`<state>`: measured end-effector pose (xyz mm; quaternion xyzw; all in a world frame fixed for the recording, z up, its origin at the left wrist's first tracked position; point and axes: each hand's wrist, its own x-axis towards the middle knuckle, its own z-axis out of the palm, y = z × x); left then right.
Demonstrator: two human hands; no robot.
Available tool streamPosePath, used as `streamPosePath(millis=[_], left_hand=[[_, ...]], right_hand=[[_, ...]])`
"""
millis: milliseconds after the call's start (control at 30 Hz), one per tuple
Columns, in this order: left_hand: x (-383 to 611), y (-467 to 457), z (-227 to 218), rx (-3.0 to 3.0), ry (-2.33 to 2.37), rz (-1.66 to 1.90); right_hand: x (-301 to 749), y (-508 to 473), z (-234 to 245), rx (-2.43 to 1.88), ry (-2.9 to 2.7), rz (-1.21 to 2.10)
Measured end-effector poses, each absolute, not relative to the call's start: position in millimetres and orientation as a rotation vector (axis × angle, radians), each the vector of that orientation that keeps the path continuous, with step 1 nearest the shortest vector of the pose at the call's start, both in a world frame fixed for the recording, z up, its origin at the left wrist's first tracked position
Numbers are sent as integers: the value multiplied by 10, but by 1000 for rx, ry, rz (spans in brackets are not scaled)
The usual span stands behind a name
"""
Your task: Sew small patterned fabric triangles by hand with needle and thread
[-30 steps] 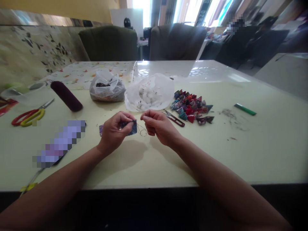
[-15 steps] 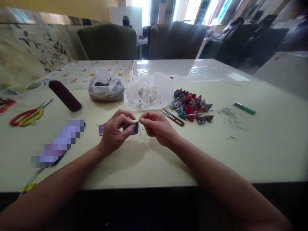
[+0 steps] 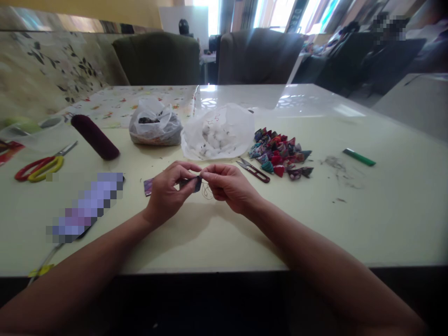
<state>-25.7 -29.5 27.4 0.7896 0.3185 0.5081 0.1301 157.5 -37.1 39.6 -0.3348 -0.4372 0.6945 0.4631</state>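
Between the thumb and fingers of my left hand (image 3: 171,186) is a small dark piece of fabric (image 3: 191,185). My right hand (image 3: 226,185) is closed in a pinch, its fingertips meeting the fabric's upper right corner. Whatever sits inside that pinch is too small to make out. Loops of thin thread (image 3: 207,190) hang between the two hands. A purple patterned fabric piece (image 3: 149,186) lies on the table just left of my left hand. Thread snips (image 3: 255,170) rest beyond my right hand, beside a heap of small stuffed fabric pieces (image 3: 280,151).
Behind my hands are a bag of white stuffing (image 3: 229,119) and a plastic bag with dark contents (image 3: 168,135). To the left lie a dark maroon cylinder (image 3: 95,137), red-and-yellow scissors (image 3: 54,168) and a blurred-out device (image 3: 86,205). Thread scraps (image 3: 338,168) and a green object (image 3: 360,157) lie right.
My right fingertips have moved in to the fabric's corner, where a small gap showed before. The fabric's corner now looks pinched up between both hands.
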Motion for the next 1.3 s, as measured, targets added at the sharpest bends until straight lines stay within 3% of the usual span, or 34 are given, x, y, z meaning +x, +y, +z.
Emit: streamPosePath(millis=[133,367,733,1300], left_hand=[[-252,-299,251,2251,1003,1485],[-251,-301,257,2186,1079,1480],[-235,-322,260,2067,1063,1457],[-219,-329,287,1937,1079,1418]], right_hand=[[1573,-353,366,-876,-1153,1594],[1567,-362,360,-947,-1587,1052],[1572,-339,372,-943,-1250,1433],[1583,-317,331,-932,-1336,1366]])
